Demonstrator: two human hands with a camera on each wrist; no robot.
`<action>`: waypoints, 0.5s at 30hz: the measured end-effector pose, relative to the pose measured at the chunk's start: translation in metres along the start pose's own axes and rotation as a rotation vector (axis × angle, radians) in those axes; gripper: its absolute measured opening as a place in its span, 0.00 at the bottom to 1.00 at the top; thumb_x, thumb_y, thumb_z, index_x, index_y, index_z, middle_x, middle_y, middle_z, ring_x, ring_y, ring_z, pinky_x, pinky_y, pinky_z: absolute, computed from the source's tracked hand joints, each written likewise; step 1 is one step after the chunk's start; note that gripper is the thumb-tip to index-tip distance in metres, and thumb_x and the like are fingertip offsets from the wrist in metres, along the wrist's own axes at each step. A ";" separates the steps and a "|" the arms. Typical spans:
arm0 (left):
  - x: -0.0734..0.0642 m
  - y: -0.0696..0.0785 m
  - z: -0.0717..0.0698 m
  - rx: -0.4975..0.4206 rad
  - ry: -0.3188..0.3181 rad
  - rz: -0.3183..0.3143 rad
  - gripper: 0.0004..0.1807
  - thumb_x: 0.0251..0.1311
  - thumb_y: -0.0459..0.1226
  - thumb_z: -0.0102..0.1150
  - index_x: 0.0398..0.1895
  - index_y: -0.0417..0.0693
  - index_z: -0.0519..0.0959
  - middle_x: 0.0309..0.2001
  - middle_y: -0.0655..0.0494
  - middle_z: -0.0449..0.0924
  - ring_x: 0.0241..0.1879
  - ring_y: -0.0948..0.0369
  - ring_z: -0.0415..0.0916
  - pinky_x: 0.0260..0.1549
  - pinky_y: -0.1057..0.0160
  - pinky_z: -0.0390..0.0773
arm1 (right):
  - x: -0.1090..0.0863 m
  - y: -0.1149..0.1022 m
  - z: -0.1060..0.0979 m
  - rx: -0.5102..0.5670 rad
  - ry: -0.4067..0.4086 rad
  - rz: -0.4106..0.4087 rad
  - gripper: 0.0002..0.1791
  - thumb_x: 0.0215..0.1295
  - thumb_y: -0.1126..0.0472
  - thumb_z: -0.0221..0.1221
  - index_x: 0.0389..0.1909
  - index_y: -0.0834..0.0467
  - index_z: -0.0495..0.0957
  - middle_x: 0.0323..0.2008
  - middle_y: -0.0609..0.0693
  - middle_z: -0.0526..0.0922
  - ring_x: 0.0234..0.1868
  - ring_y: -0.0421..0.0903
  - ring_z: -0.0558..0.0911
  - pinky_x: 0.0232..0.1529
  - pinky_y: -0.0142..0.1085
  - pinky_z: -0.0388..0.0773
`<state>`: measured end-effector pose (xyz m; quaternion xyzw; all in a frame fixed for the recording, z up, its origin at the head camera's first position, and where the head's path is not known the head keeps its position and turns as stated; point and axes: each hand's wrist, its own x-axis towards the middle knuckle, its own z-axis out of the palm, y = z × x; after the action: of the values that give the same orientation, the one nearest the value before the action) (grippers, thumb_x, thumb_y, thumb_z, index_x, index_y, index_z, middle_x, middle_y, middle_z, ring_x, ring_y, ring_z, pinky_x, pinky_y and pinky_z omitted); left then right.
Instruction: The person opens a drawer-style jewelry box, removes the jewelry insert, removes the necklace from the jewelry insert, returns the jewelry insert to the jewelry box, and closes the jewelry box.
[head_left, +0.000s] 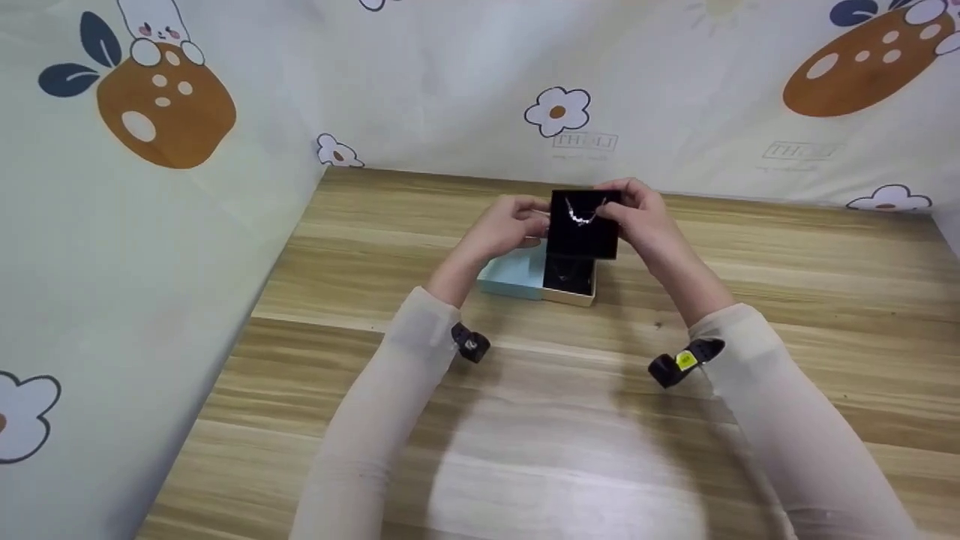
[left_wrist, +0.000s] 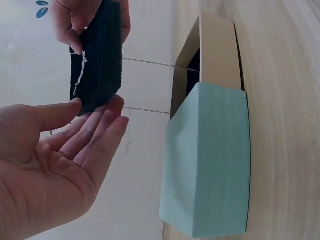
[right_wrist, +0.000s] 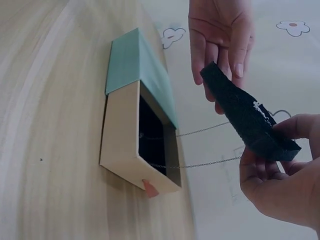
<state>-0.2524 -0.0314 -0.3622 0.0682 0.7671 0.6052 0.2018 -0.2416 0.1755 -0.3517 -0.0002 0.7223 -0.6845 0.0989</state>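
A black foam insert [head_left: 583, 238] with a thin silver necklace [head_left: 580, 218] on its face is held up over a jewelry box. My right hand [head_left: 643, 217] grips its right side, thumb on the front and fingers behind. At the opposite edge, my left hand [head_left: 504, 227] has its thumb and fingers spread, with fingertips right at the insert [left_wrist: 102, 55]. Two strands of chain [right_wrist: 205, 164] run from the insert down into the box. The box has a light blue sleeve [head_left: 514, 271] and a partly pulled-out cream drawer [right_wrist: 120, 125] with a dark inside.
The box stands on a wood-grain table [head_left: 337, 322], near its back edge. A patterned sheet [head_left: 450, 97] with flowers and oranges rises behind and at the left. A small pink ribbon tab [right_wrist: 150, 188] sticks out from the drawer's end.
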 end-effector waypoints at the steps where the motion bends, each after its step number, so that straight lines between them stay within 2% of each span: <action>1: 0.000 0.001 0.000 -0.025 -0.001 0.000 0.19 0.72 0.28 0.47 0.64 0.33 0.72 0.59 0.36 0.79 0.49 0.55 0.80 0.56 0.57 0.80 | 0.000 -0.002 0.000 0.006 0.002 -0.006 0.13 0.67 0.72 0.50 0.49 0.58 0.71 0.43 0.45 0.77 0.44 0.38 0.78 0.44 0.26 0.80; 8: 0.000 0.005 0.001 -0.181 -0.009 -0.001 0.18 0.73 0.28 0.47 0.63 0.34 0.72 0.57 0.37 0.79 0.46 0.57 0.80 0.57 0.55 0.80 | -0.004 -0.014 -0.001 0.031 -0.008 -0.065 0.14 0.68 0.73 0.51 0.50 0.56 0.74 0.44 0.44 0.78 0.45 0.39 0.78 0.44 0.27 0.80; 15: -0.001 0.014 0.000 -0.371 -0.067 0.031 0.23 0.74 0.30 0.47 0.69 0.36 0.67 0.64 0.38 0.75 0.58 0.50 0.78 0.62 0.52 0.75 | -0.005 -0.027 -0.002 0.081 -0.004 -0.136 0.14 0.68 0.73 0.55 0.51 0.57 0.77 0.43 0.47 0.79 0.45 0.41 0.79 0.43 0.27 0.81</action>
<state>-0.2536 -0.0281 -0.3482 0.0618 0.6342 0.7366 0.2269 -0.2406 0.1764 -0.3241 -0.0466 0.6920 -0.7184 0.0535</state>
